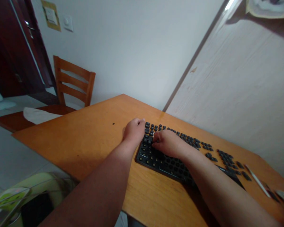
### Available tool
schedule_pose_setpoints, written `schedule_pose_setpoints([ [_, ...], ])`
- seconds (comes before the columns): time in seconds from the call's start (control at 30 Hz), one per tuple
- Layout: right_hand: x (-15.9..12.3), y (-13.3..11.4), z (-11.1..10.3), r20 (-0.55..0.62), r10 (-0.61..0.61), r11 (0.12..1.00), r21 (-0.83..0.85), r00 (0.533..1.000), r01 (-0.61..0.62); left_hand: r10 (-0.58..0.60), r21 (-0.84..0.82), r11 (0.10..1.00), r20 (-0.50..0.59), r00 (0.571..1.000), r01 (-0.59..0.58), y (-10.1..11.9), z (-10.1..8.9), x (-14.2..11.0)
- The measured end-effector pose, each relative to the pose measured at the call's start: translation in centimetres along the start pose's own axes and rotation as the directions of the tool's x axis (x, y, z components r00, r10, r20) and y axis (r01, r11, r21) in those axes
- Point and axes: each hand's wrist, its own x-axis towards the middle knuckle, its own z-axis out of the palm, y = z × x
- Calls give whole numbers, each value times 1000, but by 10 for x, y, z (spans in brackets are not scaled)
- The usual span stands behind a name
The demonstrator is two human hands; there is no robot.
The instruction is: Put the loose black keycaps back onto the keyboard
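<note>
Keyboard position: the black keyboard (153, 162) was placed on the wooden worktop (97, 126), its left end between and under the hands, its middle partly covered by the right forearm.
Keyboard state: bare switches were exposed over the left end; a few caps were seated near the far left corner.
Left hand (134, 132): rested at the far left corner, fingers curled in; whether anything was gripped could not be told.
Right hand (167, 142): held low over the left part of the keys, fingers bent, thumb and index brought near each other; fingertip contact and any held cap could not be made out.
Loose keycaps (224, 157): laid out in rows and clusters beyond the keyboard and to its right.
White stick (257, 181): laid right of the keycaps.
Chair (73, 78): positioned beyond the worktop's left side.
</note>
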Motion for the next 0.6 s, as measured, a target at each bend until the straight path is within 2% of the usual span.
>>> schedule_pose_setpoints([
  [0.2,1,-4,-4,44,6,1000,-6,999,-6,2,-3,1000,-1,1000,-2,1,-2,0],
  [0.4,0,-6,-1,4,14,996,-87,1000,-14,9,-1,1000,-8,1000,-9,0,-2,0],
  [0.6,-3,-5,3,-12,25,997,-75,1000,-26,11,7,1000,-7,1000,-11,-3,1,1],
])
